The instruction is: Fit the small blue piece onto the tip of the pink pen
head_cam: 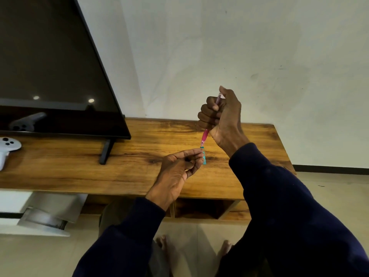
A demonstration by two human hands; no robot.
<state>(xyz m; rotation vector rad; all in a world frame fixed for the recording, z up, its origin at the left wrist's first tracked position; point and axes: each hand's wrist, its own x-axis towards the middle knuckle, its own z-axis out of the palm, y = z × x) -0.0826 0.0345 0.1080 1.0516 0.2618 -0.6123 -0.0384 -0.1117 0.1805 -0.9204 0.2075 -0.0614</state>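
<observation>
Two hands work above a long brown wooden surface (139, 156) set against a plain white wall (219, 47), where a large black flat screen (50, 66) stands beside a white controller (7, 146). The right hand (221, 114) clenches a pink pen (205, 134) upright, tip down. The left hand (177, 168) fingers (194, 152) pinch a small teal cap (203, 157) just under the tip. No writing is readable.
</observation>
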